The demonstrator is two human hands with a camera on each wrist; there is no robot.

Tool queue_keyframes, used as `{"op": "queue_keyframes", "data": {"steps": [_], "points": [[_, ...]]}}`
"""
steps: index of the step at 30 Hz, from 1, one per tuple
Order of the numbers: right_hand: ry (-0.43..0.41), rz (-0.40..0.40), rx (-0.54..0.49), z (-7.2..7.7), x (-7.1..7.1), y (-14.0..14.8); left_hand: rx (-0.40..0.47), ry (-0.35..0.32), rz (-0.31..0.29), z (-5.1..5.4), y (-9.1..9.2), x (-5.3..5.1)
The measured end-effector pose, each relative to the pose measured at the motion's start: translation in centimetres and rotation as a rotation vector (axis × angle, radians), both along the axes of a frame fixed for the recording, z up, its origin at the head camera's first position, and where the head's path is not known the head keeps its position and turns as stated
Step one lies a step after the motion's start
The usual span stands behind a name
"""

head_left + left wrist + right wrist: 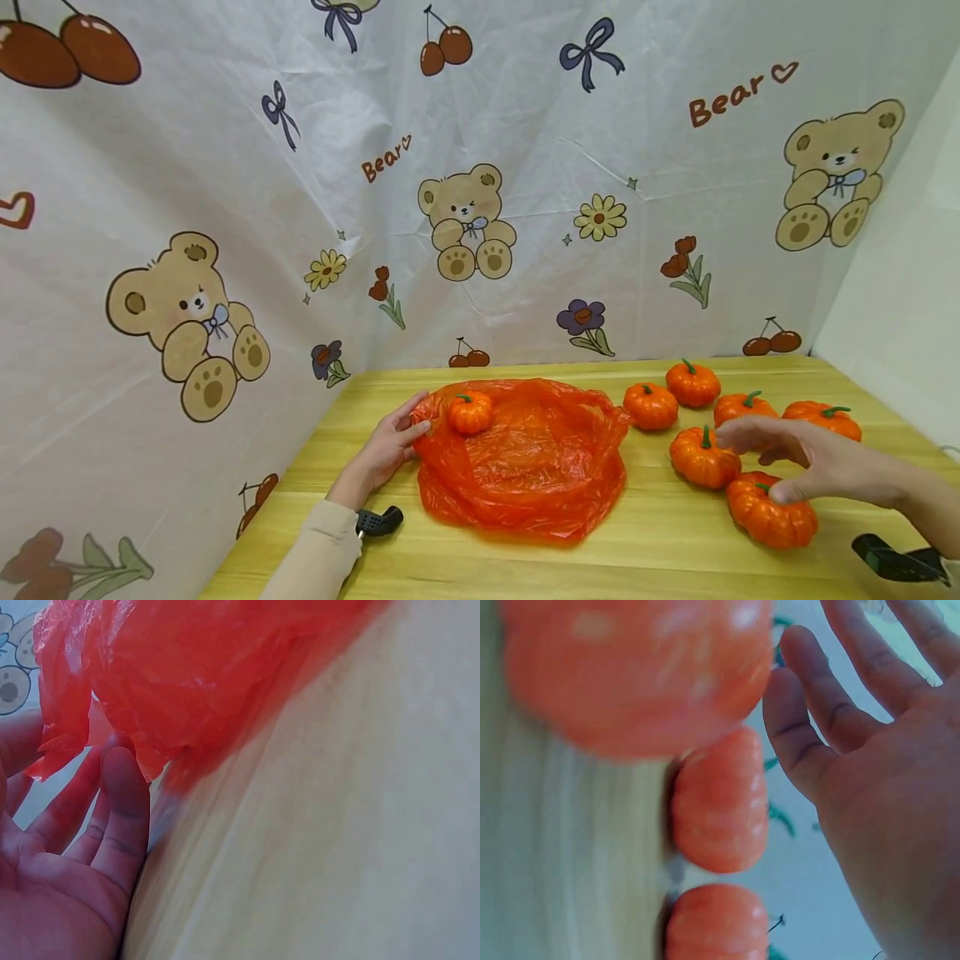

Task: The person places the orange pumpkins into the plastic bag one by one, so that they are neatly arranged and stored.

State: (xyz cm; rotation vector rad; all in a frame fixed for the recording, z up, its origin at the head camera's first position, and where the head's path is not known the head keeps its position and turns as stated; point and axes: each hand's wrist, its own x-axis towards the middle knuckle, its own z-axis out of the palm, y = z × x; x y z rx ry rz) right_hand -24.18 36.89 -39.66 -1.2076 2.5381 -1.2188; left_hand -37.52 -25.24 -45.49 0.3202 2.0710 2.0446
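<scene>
A translucent red plastic bag (pixel 525 467) lies spread with its mouth open in the middle of the table. One small orange pumpkin (pixel 472 412) sits inside its left part. My left hand (pixel 390 450) holds the bag's left rim, thumb on the near side and fingers behind the film; in the left wrist view the red film (pixel 187 675) hangs over those fingers. Over on the right, my right hand (pixel 817 462) hovers with loosely bent fingers above the nearest pumpkin (pixel 772 521). That pumpkin fills the top of the right wrist view, beside the fingertips (pixel 784 697); no grip on it shows.
Several more orange pumpkins with green stems stand on the right, among them one by the bag's edge (pixel 651 408), one at the back (pixel 693 385) and one nearer the hand (pixel 705 460). A bear-print cloth (pixel 487 317) hangs behind the wooden table (pixel 435 567).
</scene>
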Motion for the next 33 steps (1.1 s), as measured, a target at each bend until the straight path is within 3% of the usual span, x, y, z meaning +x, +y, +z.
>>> {"op": "queue_keyframes", "data": {"steps": [8, 14, 21, 26, 30, 33], "points": [[-0.081, 0.026, 0.008, -1.3, -0.5, 1.6, 0.003, 0.006, 0.004, -0.1, 0.0, 0.0], [-0.172, -0.020, 0.053, -2.1, -0.7, 2.5, 0.011, -0.002, 0.006, -0.1, 0.1, 0.0], [-0.125, -0.015, 0.124, -2.1, -0.2, 2.5, 0.003, -0.008, 0.003, 0.0, 0.2, 0.0], [-0.179, -0.006, 0.166, -1.9, 0.2, 2.4, 0.003, -0.009, 0.000, -0.1, 0.2, 0.0], [-0.192, 0.008, 0.166, -2.4, 0.1, 2.7, 0.012, -0.003, 0.003, -0.2, 0.1, 0.0], [-0.139, 0.019, 0.156, -3.2, -0.2, 3.2, 0.012, 0.004, 0.002, -0.3, 0.0, -0.1]]}}
